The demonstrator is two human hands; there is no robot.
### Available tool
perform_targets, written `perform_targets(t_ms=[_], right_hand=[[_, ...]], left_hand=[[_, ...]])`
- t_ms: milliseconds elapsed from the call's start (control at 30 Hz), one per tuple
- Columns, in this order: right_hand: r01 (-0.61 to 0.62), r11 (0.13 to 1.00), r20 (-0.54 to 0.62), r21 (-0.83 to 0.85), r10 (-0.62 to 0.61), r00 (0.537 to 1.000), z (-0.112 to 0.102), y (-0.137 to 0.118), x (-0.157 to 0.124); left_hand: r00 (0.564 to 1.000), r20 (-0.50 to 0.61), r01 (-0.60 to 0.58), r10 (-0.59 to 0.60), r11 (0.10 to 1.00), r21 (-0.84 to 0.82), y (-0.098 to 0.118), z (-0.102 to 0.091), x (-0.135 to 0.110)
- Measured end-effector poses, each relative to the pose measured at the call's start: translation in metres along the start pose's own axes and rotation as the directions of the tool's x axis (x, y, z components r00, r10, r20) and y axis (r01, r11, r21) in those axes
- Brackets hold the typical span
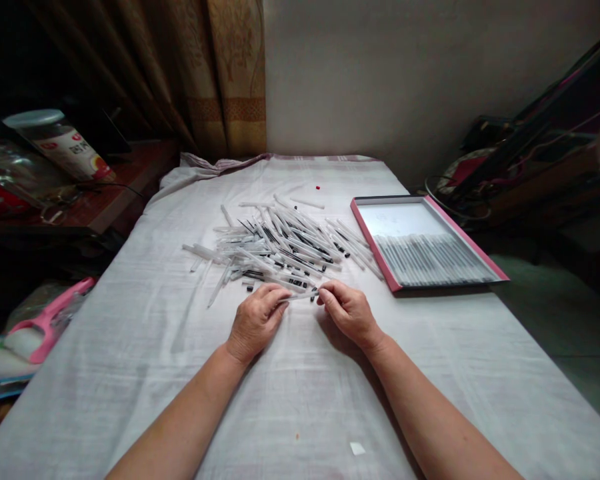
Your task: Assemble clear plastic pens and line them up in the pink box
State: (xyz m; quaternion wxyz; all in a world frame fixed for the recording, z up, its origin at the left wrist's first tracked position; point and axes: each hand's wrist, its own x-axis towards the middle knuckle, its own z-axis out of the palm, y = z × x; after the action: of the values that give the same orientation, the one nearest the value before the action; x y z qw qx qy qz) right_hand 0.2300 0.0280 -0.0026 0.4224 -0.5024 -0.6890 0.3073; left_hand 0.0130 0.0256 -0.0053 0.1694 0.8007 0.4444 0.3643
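Between my two hands a thin, whitish pen barrel (300, 295) lies nearly level. My left hand (260, 313) pinches its left end with thumb and forefinger. At the other end my right hand (347, 310) is closed around the tip; whether a small part is also in those fingers is hidden. Just beyond the hands spreads a loose pile of clear pen barrels (280, 240), with dark refills and small black caps (295, 283) mixed in. To the right, a pink-edged box (387, 267) holds a row of pens (430, 260) laid side by side.
A white cloth (220, 413) covers the table. On it lie a white scrap (357, 449) near me and a small red piece (318, 188) far off. At left are a pink handle (47, 327) and a side table with a lidded jar (65, 147). A wall stands behind.
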Motion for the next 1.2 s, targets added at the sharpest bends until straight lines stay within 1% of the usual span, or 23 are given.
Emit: perform_targets(t_ms=[67,200,333,533,633,800,900,967,1000,1100,1167,1200], right_hand=[[-0.016,0.999,-0.025,0.032,0.017,1.000,0.001,0.000,0.000],[-0.043,0.993,-0.100,0.109,0.054,0.994,-0.001,0.001,0.000],[-0.043,0.988,-0.136,0.146,0.063,0.989,-0.003,0.002,0.000],[-0.078,0.981,-0.130,0.176,0.102,0.986,-0.001,0.002,0.002],[-0.102,0.976,-0.112,0.195,0.125,0.986,-0.001,0.003,0.002],[-0.145,0.964,-0.090,0.223,0.168,0.982,-0.001,0.005,0.003],[-0.160,0.955,-0.053,0.250,0.179,0.983,-0.001,0.006,0.002],[-0.134,0.964,-0.035,0.230,0.146,0.989,0.000,0.006,0.001],[-0.102,0.976,-0.024,0.194,0.109,0.994,0.001,0.006,0.001],[0.030,0.999,0.069,0.034,-0.033,0.997,0.003,0.006,0.000],[0.093,0.995,0.125,-0.042,-0.087,0.988,0.003,0.006,0.000],[0.103,0.993,0.125,-0.064,-0.095,0.988,0.002,0.007,0.000]], left_hand=[[1.000,0.000,0.013,-0.013,0.999,0.029,0.000,0.000,0.000],[0.999,0.036,0.023,-0.029,0.989,0.143,-0.002,-0.002,-0.001],[0.999,0.045,0.024,-0.032,0.987,0.160,-0.002,-0.004,-0.001],[0.998,-0.034,0.062,-0.059,0.993,0.098,-0.001,-0.003,0.000],[0.996,-0.044,0.085,-0.082,0.993,0.079,-0.002,-0.002,-0.002],[0.996,-0.072,0.058,-0.053,0.996,0.067,-0.003,-0.001,-0.002],[0.996,-0.076,0.060,-0.056,0.997,0.052,-0.002,-0.002,-0.001],[0.997,-0.054,0.059,-0.056,0.997,0.058,0.000,-0.002,-0.001],[0.998,-0.039,0.049,-0.047,0.997,0.065,0.001,-0.002,-0.001],[1.000,-0.011,-0.008,0.008,0.996,0.086,0.001,-0.004,-0.001],[0.999,-0.024,-0.024,0.027,0.994,0.102,-0.004,-0.008,0.000],[0.999,-0.041,-0.017,0.022,0.993,0.116,-0.008,-0.012,0.001]])
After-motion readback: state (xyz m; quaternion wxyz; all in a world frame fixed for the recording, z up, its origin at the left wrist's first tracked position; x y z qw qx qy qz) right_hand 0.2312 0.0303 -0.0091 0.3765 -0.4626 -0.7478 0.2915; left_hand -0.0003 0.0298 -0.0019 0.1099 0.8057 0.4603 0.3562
